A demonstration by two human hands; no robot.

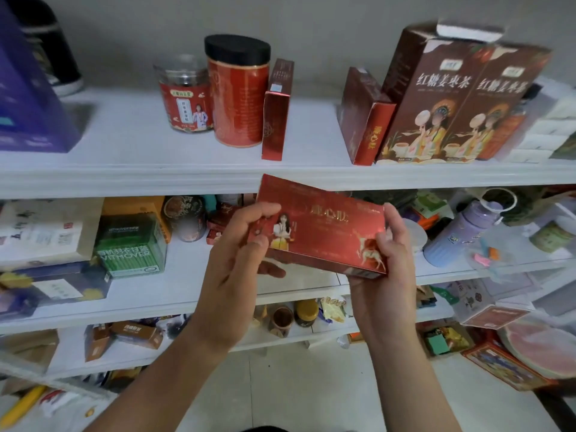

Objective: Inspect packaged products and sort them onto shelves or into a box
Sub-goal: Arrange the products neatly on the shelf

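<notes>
Holding a red box (324, 235) tilted at centre frame, just before the top shelf (124, 179) edge, left hand (233, 269) pinching its left end between curled fingers (265, 212) and thumb, right hand (389, 260) clamped round its right end.

Head-worn view, close, toward shelves (124, 179)

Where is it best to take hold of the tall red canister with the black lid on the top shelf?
Likely round its black lid, coming from above and in front: the canister stands upright, and the jar and slim red box crowd its sides lower down.
</notes>
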